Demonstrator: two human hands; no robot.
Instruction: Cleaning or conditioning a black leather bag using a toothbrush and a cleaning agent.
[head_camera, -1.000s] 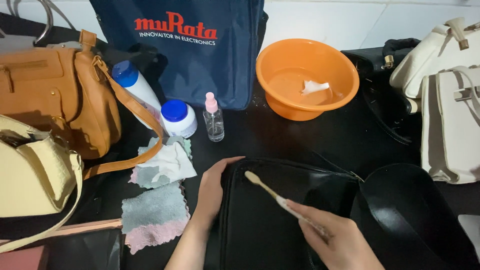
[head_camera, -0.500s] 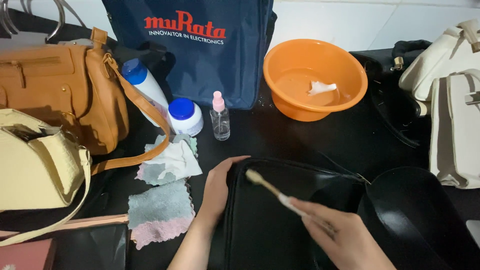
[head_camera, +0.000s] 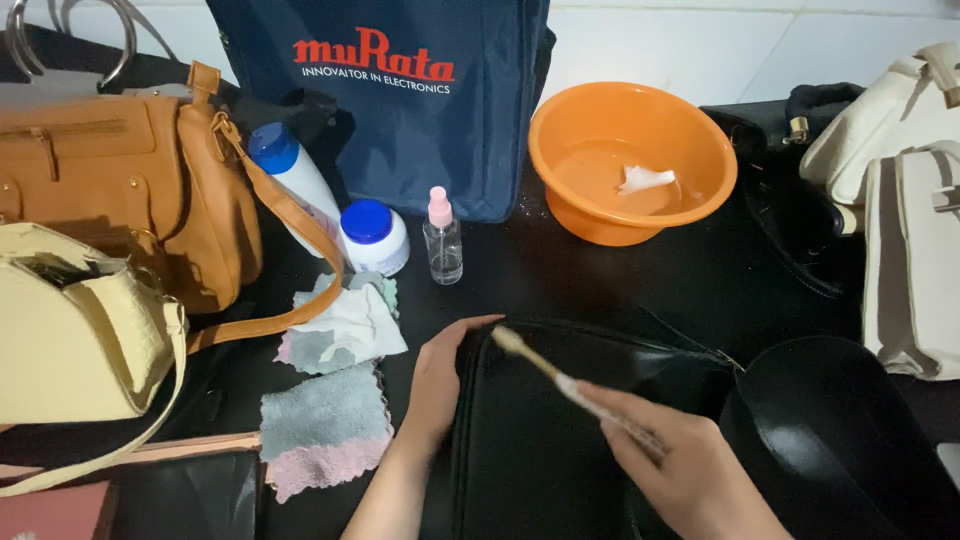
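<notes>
Gripping the pale wooden-handled toothbrush (head_camera: 545, 368) by its near end, the right hand (head_camera: 680, 470) has fingers curled shut around the handle, low and right of centre. The brush's long axis runs diagonally from that hand up and left, with the bristle head at the far-left tip, resting on or just above the far-left corner of the flat black leather bag (head_camera: 540, 440); contact is hard to confirm because of blur. The left hand (head_camera: 437, 385) lies open, fingers together, pressed along the bag's left edge, fingertips wrapped at the same far-left corner, so the bristles sit just beside those fingertips. The left hand is nearer to the brush head, the right nearer to the handle end.

Left of the bag lie a grey-and-pink terry cloth (head_camera: 322, 425) and a crumpled white-and-grey cloth (head_camera: 345, 325). Farther back stand a small clear spray bottle with a pink cap (head_camera: 441, 240), a white jar with a blue lid (head_camera: 372, 235), and an orange plastic basin (head_camera: 632, 160) with a white scrap inside. A tan leather handbag (head_camera: 130, 185) sits far left.
</notes>
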